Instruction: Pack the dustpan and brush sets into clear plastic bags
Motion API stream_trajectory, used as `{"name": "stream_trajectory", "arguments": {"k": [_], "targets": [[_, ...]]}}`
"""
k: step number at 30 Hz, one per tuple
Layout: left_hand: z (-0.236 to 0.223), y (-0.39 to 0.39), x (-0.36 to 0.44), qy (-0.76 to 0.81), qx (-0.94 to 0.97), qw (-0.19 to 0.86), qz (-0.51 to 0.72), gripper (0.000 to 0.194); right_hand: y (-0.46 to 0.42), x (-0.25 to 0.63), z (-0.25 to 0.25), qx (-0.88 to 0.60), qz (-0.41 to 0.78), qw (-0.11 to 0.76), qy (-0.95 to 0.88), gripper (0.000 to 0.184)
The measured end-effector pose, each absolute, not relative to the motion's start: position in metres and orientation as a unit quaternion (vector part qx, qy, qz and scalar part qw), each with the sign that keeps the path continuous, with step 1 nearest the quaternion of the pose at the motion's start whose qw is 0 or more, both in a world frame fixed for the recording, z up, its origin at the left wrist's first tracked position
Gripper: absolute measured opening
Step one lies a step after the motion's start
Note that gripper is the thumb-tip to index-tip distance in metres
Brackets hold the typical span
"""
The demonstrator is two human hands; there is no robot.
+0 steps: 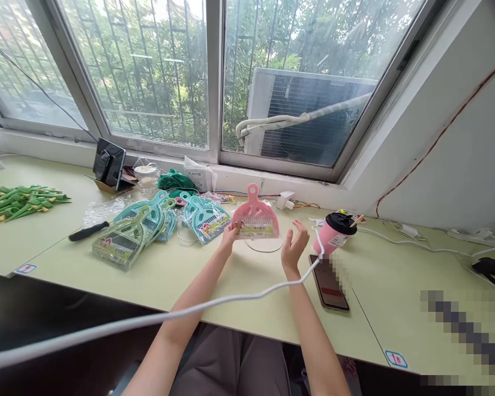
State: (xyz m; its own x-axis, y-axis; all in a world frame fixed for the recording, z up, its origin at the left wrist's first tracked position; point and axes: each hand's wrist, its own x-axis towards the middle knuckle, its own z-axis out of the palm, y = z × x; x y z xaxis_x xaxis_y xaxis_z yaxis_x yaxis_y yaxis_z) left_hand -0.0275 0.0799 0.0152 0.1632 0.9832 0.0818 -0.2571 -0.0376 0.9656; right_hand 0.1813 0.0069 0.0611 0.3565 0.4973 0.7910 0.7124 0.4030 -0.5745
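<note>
- Pink dustpan set (254, 214): fan-shaped pan with a rounded handle and hanging hole uppermost; pale bristles and a yellow-green printed label show through a glossy clear wrapper.
- Position: roughly upright over the middle of the tabletop (251, 286), between the hands; contact of its lower edge with the surface cannot be told.
- Left grip (231, 234): closed on the lower left corner of the pink dustpan set, thumb towards the viewer.
- Right grip (295, 245): open and holding nothing, fingers loosely bent upwards, apart from the set's right edge.
- Left side: wrapped teal set (206, 219) nearest the left grip; beyond it, overlapping green and teal sets (136, 228) and a black handle (88, 231).
- Right side: pink cup (334, 235) with black lid, near the right grip; dark phone (330, 286) lying below it.
- Rear: white adapter (286, 200) near the window ledge; thin cable loop (265, 251) just below the set.
- Front: tabletop surface extends between the forearms to the near edge; white cable (231, 298) crosses in front of both arms.
</note>
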Motion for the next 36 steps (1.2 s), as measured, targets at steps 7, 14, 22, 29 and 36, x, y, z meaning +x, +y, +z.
{"name": "stream_trajectory", "arguments": {"k": [7, 14, 22, 29, 36], "targets": [[0.032, 0.071, -0.085, 0.706, 0.321, 0.230, 0.588, 0.031, 0.014, 0.189, 0.006, -0.570, -0.037, 0.536, -0.622, 0.026], [0.032, 0.039, -0.119, 0.757, 0.361, 0.138, 0.528, 0.055, 0.017, 0.186, -0.003, -0.578, -0.013, 0.504, -0.642, 0.030], [0.034, 0.027, -0.078, 0.770, 0.439, -0.133, 0.443, 0.069, 0.011, 0.174, -0.001, -0.594, 0.023, 0.450, -0.666, 0.033], [0.034, 0.040, -0.010, 0.473, 0.779, -0.121, 0.394, 0.030, 0.010, 0.168, 0.003, -0.598, 0.062, 0.436, -0.670, 0.035], [0.003, 0.049, 0.038, 0.335, 0.863, -0.024, 0.379, 0.015, 0.011, 0.172, 0.006, -0.640, 0.147, 0.396, -0.641, 0.031]]}}
